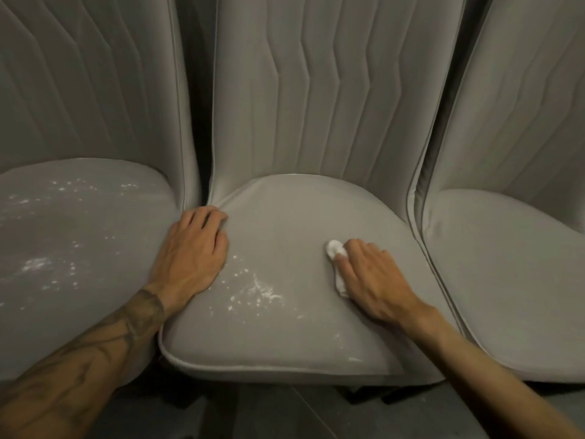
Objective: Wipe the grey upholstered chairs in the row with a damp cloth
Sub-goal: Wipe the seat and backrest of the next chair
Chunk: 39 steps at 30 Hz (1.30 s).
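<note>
Three grey upholstered chairs stand side by side. The middle chair (pixel 285 223) has white powdery specks (pixel 253 291) on the left and front of its seat. My right hand (pixel 370 277) presses a small white cloth (pixel 335 249) flat on the right half of that seat; most of the cloth is hidden under the palm. My left hand (pixel 193 248) rests flat on the seat's left edge, fingers apart, holding nothing. The left chair (pixel 95 312) carries many white specks across its seat. The right chair (pixel 506 264) shows no specks.
The quilted backrests (pixel 332 90) rise close behind the seats. Narrow dark gaps separate the chairs. A dark floor (pixel 269 413) and dark chair legs show below the front edge of the middle seat.
</note>
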Motion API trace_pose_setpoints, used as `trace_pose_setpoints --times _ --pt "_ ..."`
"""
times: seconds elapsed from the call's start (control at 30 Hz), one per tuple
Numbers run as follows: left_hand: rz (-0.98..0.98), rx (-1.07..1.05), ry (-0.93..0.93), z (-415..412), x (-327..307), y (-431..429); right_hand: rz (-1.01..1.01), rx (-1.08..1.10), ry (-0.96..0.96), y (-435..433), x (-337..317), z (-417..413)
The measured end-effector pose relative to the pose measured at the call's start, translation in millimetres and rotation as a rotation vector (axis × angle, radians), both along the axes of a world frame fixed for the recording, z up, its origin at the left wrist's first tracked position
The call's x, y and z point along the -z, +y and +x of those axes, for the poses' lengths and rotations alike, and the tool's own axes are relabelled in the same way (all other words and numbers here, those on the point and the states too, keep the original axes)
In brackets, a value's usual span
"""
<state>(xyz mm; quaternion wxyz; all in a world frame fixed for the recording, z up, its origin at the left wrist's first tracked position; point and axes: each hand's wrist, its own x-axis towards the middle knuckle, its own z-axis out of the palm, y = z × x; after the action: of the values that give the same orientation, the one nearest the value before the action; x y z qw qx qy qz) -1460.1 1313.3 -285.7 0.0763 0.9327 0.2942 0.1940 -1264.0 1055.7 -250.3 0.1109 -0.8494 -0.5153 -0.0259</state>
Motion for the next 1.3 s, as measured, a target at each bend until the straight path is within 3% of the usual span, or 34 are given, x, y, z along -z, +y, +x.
trace_pose_setpoints --times 0.17,0.37,0.47,0.57,0.67,0.87,1.1,1.3 --pt "-0.021 0.029 0.004 -4.6 -6.4 -3.7 0.006 -0.249 0.064 6.4 5.1 -67.0" --pt "0.073 0.007 -0.003 -42.2 -7.2 -20.2 -0.034 0.022 -0.004 -36.6 0.4 -20.6" --pt "0.087 0.011 -0.030 -56.8 1.4 -28.3 0.055 0.125 0.035 -33.2 5.9 -56.8" --pt "0.084 -0.011 -0.037 -56.4 5.8 -29.9 0.117 -0.001 0.053 -15.1 12.5 -97.5" --pt "0.099 0.004 -0.039 -58.5 8.7 -31.1 0.035 -0.107 0.023 -17.8 9.1 -90.8" --pt "0.086 -0.004 -0.042 -60.7 8.3 -34.2 0.005 0.041 -0.068 -67.4 5.9 -79.3" --pt "0.095 -0.013 -0.068 -61.0 9.9 -32.9 0.034 -0.120 -0.029 -22.3 5.6 -107.3" --pt "0.127 -0.023 -0.068 -60.4 12.1 -32.4 -0.010 0.080 -0.054 -42.2 8.1 -91.7"
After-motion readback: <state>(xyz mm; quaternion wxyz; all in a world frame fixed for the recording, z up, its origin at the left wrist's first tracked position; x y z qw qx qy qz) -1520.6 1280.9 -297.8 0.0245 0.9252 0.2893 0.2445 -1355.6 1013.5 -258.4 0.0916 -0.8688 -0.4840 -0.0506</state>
